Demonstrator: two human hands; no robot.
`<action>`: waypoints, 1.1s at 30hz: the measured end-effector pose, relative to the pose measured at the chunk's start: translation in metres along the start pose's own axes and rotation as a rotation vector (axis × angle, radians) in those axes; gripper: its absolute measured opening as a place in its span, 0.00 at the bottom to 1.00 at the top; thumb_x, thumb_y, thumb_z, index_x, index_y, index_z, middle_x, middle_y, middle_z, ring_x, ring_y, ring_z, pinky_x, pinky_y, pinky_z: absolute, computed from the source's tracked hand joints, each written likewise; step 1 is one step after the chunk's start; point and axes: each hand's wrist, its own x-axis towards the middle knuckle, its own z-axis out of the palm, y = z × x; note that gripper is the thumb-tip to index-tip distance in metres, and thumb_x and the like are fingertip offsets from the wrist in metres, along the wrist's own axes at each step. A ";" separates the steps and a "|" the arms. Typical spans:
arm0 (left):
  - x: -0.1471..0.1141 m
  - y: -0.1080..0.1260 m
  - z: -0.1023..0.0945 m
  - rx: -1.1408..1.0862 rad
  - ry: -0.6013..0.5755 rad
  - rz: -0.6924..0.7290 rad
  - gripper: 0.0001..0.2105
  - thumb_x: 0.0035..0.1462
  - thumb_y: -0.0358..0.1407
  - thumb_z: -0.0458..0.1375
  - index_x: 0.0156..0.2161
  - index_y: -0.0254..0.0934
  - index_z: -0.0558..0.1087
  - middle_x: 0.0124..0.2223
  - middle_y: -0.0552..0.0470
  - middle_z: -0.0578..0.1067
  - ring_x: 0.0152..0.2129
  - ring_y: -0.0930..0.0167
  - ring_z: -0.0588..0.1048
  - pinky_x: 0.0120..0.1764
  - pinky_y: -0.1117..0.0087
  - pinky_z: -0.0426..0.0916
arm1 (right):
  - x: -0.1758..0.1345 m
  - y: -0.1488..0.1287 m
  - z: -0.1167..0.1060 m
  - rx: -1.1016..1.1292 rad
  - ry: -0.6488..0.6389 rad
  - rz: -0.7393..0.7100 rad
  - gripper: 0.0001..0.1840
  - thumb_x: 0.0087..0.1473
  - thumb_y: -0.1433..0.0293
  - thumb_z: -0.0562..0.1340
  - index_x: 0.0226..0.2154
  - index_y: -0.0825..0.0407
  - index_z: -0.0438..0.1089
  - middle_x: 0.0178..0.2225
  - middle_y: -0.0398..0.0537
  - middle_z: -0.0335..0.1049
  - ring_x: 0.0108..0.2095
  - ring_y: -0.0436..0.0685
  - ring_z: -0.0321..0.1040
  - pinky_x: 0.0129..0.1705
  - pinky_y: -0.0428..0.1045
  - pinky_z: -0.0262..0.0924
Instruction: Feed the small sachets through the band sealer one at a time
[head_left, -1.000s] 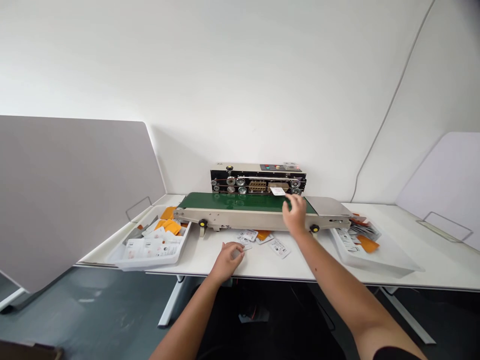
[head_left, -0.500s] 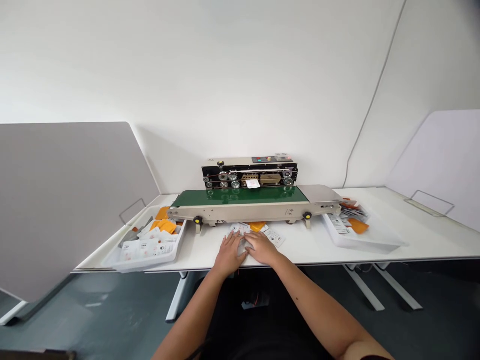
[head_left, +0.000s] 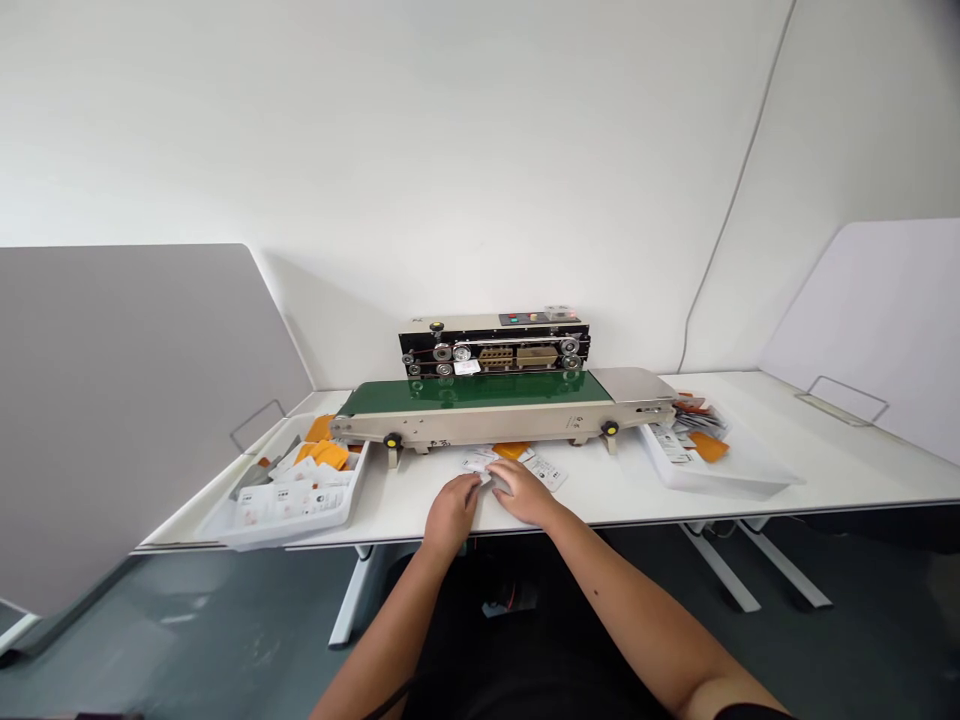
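Note:
My left hand (head_left: pixel 451 512) is closed, pinching the near left edge of a small white packet (head_left: pixel 484 478) low over the table. Across from it, my right hand (head_left: pixel 523 492) curls its fingers and thumb round the packet's right side. My fingers cover much of the packet. Just beyond the hands lie a printed white packet (head_left: pixel 474 460), an orange packet (head_left: pixel 511 451) partly under the conveyor, and another printed white packet (head_left: pixel 547 471). A further white packet (head_left: pixel 466 367) sits in the band sealing machine (head_left: pixel 495 345), above its green belt (head_left: pixel 480 393).
A white bin (head_left: pixel 300 528) with orange and white packets stands left. Another bin (head_left: pixel 739 482), holding packets on its left side, stands right. The conveyor frame (head_left: pixel 487 427) spans the table ahead. Grey panels (head_left: pixel 135 400) flank both sides.
The packet in the sealing machine has travelled left. My left hand has drawn its fingers in from lying flat to a pinch. My right hand's fingers have curled slightly.

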 end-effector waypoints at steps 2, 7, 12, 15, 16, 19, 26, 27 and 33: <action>-0.001 -0.002 -0.002 -0.062 0.115 -0.028 0.11 0.64 0.33 0.52 0.45 0.40 0.76 0.46 0.46 0.79 0.46 0.63 0.76 0.53 0.60 0.70 | 0.000 0.000 0.000 0.008 0.015 -0.003 0.30 0.56 0.71 0.61 0.61 0.43 0.64 0.60 0.50 0.64 0.62 0.62 0.57 0.64 0.60 0.52; -0.002 -0.006 -0.011 -0.171 0.392 -0.302 0.10 0.63 0.41 0.54 0.36 0.38 0.75 0.38 0.47 0.75 0.39 0.64 0.74 0.41 0.64 0.74 | -0.002 -0.001 -0.002 0.010 0.028 0.025 0.33 0.56 0.71 0.60 0.64 0.42 0.60 0.63 0.49 0.59 0.64 0.62 0.52 0.66 0.61 0.48; -0.001 -0.014 -0.010 -0.524 0.457 -0.483 0.15 0.61 0.49 0.55 0.37 0.38 0.71 0.32 0.53 0.74 0.31 0.68 0.74 0.40 0.65 0.75 | -0.002 -0.002 -0.004 0.030 0.072 -0.004 0.31 0.56 0.72 0.60 0.63 0.43 0.63 0.61 0.50 0.61 0.63 0.61 0.54 0.66 0.60 0.49; 0.000 -0.015 -0.010 -0.629 0.371 -0.479 0.16 0.61 0.50 0.55 0.38 0.37 0.70 0.29 0.54 0.74 0.29 0.68 0.75 0.41 0.65 0.73 | -0.001 -0.001 -0.005 0.083 0.105 0.003 0.27 0.57 0.68 0.61 0.60 0.45 0.66 0.59 0.52 0.64 0.61 0.63 0.57 0.64 0.61 0.51; -0.001 -0.015 -0.011 -0.636 0.304 -0.461 0.16 0.61 0.50 0.55 0.38 0.37 0.70 0.29 0.53 0.75 0.30 0.68 0.76 0.42 0.65 0.72 | -0.001 0.000 -0.006 0.114 0.104 0.012 0.25 0.58 0.66 0.62 0.58 0.46 0.68 0.58 0.53 0.66 0.60 0.64 0.58 0.64 0.62 0.52; -0.003 -0.008 -0.015 -0.582 0.016 -0.372 0.14 0.61 0.47 0.56 0.40 0.37 0.73 0.33 0.50 0.79 0.35 0.65 0.78 0.45 0.66 0.70 | -0.001 0.000 -0.009 0.258 0.062 0.043 0.21 0.59 0.60 0.63 0.53 0.48 0.72 0.53 0.53 0.70 0.57 0.64 0.63 0.61 0.60 0.55; 0.001 0.009 -0.025 -0.469 -0.315 -0.188 0.17 0.58 0.45 0.61 0.48 0.38 0.74 0.46 0.46 0.79 0.43 0.61 0.76 0.48 0.64 0.68 | -0.002 0.005 -0.004 0.722 -0.026 0.162 0.22 0.59 0.53 0.61 0.49 0.50 0.73 0.44 0.50 0.76 0.45 0.60 0.72 0.51 0.56 0.64; 0.001 0.010 -0.027 -0.484 -0.300 -0.181 0.19 0.58 0.46 0.61 0.50 0.37 0.73 0.47 0.45 0.78 0.44 0.60 0.75 0.48 0.63 0.68 | -0.002 0.007 -0.003 0.764 -0.009 0.175 0.22 0.59 0.53 0.62 0.48 0.50 0.72 0.42 0.50 0.76 0.43 0.59 0.73 0.48 0.55 0.64; 0.003 0.007 -0.030 -0.561 -0.255 -0.165 0.22 0.60 0.48 0.59 0.54 0.36 0.68 0.43 0.46 0.75 0.39 0.66 0.73 0.44 0.65 0.67 | -0.002 0.012 -0.001 0.882 0.097 0.216 0.16 0.56 0.55 0.65 0.37 0.50 0.68 0.30 0.42 0.71 0.31 0.52 0.68 0.38 0.49 0.63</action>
